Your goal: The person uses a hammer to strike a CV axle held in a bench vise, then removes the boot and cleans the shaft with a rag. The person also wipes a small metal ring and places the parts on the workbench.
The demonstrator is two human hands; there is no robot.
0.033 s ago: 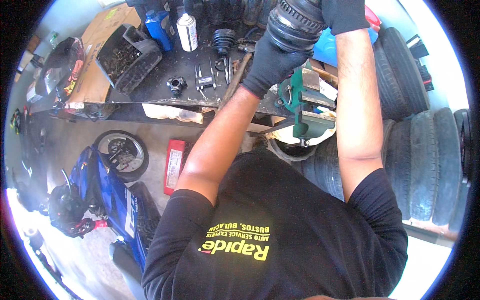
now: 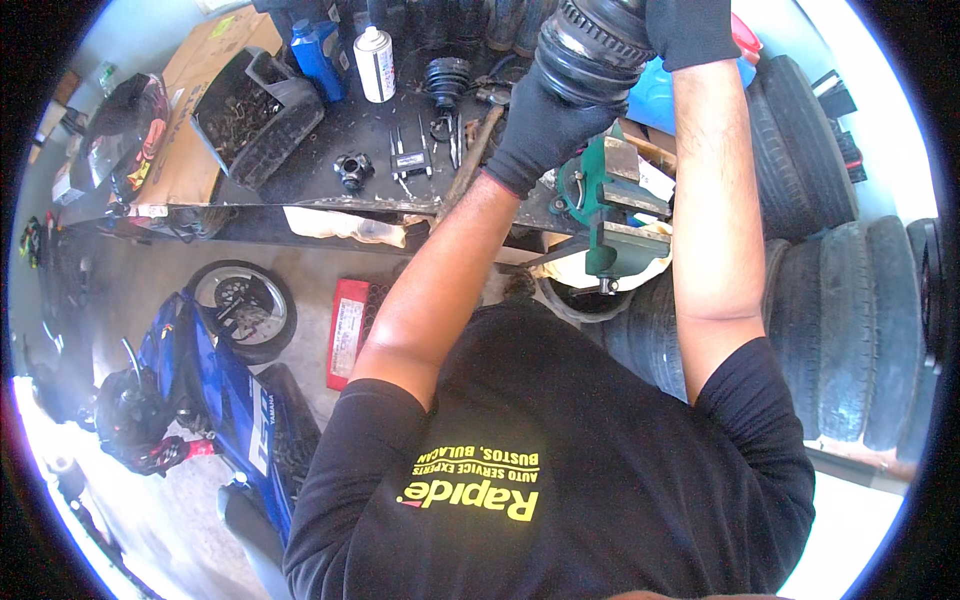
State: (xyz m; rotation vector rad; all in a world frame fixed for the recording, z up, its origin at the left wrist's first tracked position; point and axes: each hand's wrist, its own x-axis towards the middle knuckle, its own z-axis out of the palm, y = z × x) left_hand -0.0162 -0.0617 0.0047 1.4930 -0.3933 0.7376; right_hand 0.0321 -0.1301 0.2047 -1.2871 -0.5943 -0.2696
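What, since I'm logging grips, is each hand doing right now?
Left hand: closed, holding the black ribbed boot.
Right hand: beside the boot, partly out of frame; its grip cannot be told.

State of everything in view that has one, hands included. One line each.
Left hand: against ribbed boot, fingers hidden
Right hand: raised, partly out of frame
Ribbed boot: raised, partly out of frame
Vise: jaws apart
Spray can: upright
Black bin: open, bits inside
Motorcycle: standing

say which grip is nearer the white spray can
Left. The left grip is right of the white spray can, against the large ribbed rubber boot; the right grip is farther right, beyond that boot.
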